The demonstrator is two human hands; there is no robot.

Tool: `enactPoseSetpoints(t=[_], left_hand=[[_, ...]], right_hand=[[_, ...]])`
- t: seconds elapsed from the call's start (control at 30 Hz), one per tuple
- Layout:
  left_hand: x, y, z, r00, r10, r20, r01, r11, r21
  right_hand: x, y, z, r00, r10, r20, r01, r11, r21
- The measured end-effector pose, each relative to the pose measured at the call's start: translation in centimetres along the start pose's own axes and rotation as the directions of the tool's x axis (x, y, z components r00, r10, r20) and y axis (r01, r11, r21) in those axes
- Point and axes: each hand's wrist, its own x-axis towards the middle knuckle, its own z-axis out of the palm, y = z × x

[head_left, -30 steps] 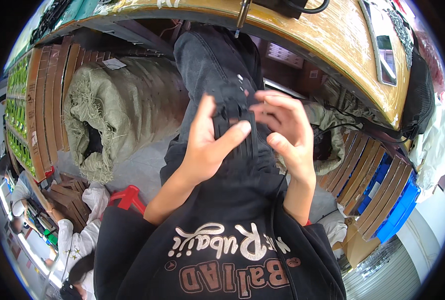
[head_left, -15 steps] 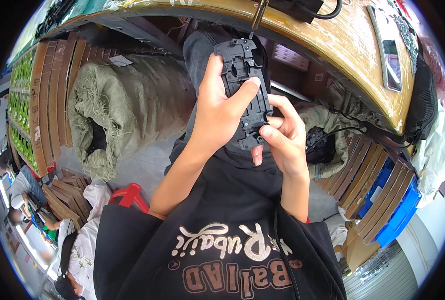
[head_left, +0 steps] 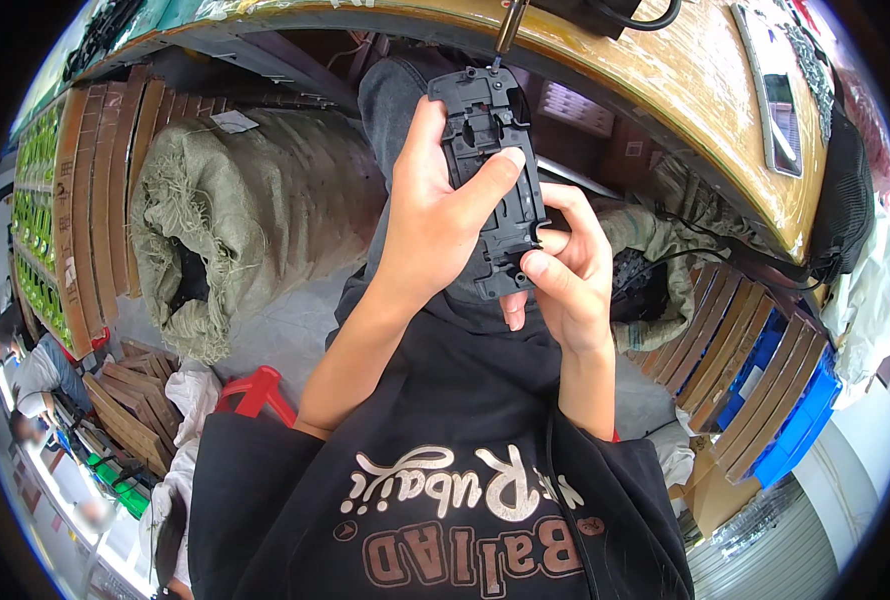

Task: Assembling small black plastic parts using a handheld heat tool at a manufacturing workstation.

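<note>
A long black plastic housing [head_left: 513, 205], full of ribs, recesses and small holes, is held above my lap. My left hand [head_left: 435, 205] grips its left side, the thumb lying across the middle of the part. At the near right end, my right hand [head_left: 575, 270] has its thumb and fingers closed around the edge. The fingers beneath the housing are mostly hidden. A screwdriver bit [head_left: 508, 32] points down from the bench edge, its tip at the housing's far end; whether it sits in a screw I cannot tell.
The wooden workbench [head_left: 705, 90] curves across the far side, with a phone-like device [head_left: 777, 110] on it. An open woven sack [head_left: 275, 200] stands left, another sack [head_left: 665, 310] right. Stacked cardboard trays [head_left: 95, 190], a blue bin [head_left: 800, 425] and a red stool [head_left: 260, 392] surround me.
The housing and both hands keep their grip, shifting very slightly in the picture along with the screwdriver and bench. At the lower left, a person in the background has moved.
</note>
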Motion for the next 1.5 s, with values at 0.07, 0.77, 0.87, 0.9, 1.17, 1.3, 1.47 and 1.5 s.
enactPoseSetpoints(t=[0.07,0.77,0.87,0.9,1.17,1.3,1.47,1.5], left_hand=[[0.0,-0.2,-0.1,1.000,0.002,-0.001,-0.002,1.000,-0.010],[0.8,-0.8,-0.2,0.996,0.084,0.005,-0.084,0.996,0.026],[0.8,-0.6,-0.2,0.998,0.058,0.005,-0.058,0.998,-0.023],[0.7,-0.6,-0.2,0.999,0.047,0.011,-0.046,0.998,-0.041],[0.9,-0.5,-0.2,0.997,0.071,0.005,-0.071,0.997,-0.004],[0.9,-0.8,-0.4,0.997,0.078,0.020,-0.078,0.997,0.009],[0.8,-2.5,-0.8,0.973,0.193,0.124,-0.219,0.941,0.259],[0.3,-1.9,-0.8,0.986,-0.012,0.168,-0.048,0.935,0.351]], right_hand=[[0.0,0.0,0.0,1.000,0.008,-0.005,-0.008,1.000,0.003],[0.8,-0.3,0.5,0.997,0.017,-0.081,-0.024,0.996,-0.088],[0.8,-0.3,0.4,0.997,0.013,-0.073,-0.020,0.996,-0.090],[0.8,-0.3,0.4,0.998,0.017,-0.062,-0.022,0.996,-0.085],[1.0,-0.4,0.4,0.998,0.015,-0.068,-0.019,0.998,-0.066],[0.9,-0.2,-0.1,0.999,0.024,-0.035,-0.022,0.999,0.044],[0.0,0.6,-1.0,0.987,0.042,-0.152,-0.056,0.995,-0.085],[-0.6,0.4,-1.8,0.974,0.017,-0.228,-0.051,0.989,-0.141]])
